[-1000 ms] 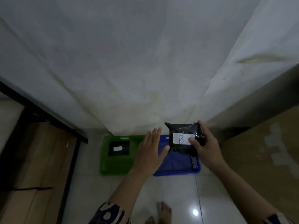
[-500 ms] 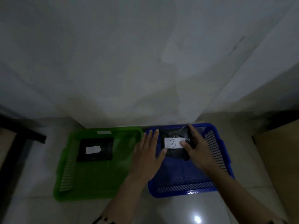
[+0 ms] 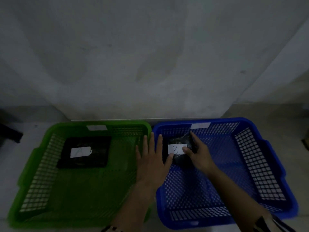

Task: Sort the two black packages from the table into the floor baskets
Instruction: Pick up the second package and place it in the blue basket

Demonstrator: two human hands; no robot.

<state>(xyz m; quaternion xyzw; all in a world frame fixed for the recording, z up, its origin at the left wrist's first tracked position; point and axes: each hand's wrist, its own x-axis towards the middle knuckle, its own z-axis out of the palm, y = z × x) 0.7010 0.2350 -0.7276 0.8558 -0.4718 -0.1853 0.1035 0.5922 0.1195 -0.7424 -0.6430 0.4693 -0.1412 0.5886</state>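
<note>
Two mesh baskets stand side by side on the floor, a green basket on the left and a blue basket on the right. A black package with a white label "A" lies flat in the green basket's far left part. Inside the blue basket, at its far left, my right hand grips a black package labelled "B", thumb on the label. Whether this package touches the basket floor I cannot tell. My left hand is flat with fingers spread over the two baskets' shared rims, its thumb touching the package's left edge.
A pale wall rises just behind the baskets. White tags sit on both baskets' far rims. A dark object juts in at the left edge of the floor. Light tiled floor surrounds the baskets.
The view has dropped and closed in on the baskets. My right hand has carried the "B" package down from above the blue basket into it. My left hand stayed beside it.
</note>
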